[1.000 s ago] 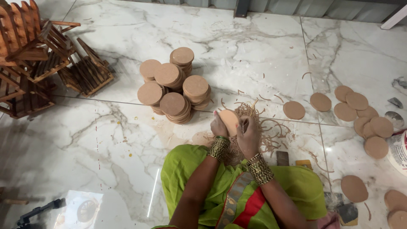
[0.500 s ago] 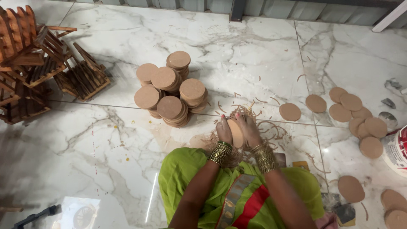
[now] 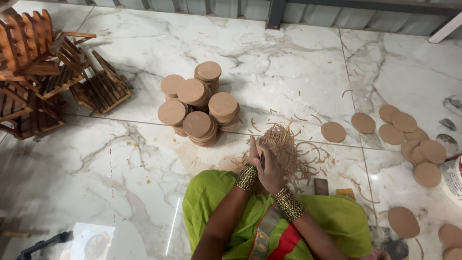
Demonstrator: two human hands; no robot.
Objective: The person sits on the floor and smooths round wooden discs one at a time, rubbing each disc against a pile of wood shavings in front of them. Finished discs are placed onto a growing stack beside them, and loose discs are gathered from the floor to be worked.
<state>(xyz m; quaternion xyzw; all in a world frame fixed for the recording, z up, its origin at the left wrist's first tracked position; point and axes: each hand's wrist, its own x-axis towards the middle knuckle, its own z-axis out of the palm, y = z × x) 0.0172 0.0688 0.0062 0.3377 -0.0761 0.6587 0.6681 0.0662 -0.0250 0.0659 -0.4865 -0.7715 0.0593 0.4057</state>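
Both hands (image 3: 263, 163) pressed together, gripping one round brown disc (image 3: 259, 153) edge-on, upright, just left of the shavings pile (image 3: 288, 151); right hand (image 3: 270, 168) covering most of it.

1 head-worn camera looks steeply down, close above the lap and marble floor (image 3: 120, 168).

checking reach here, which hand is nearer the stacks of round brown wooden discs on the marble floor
Left. The left hand is on the side facing the stacks of round brown wooden discs, just below and right of them. The right hand is pressed against it, farther out, by the pile of thin wood shavings.
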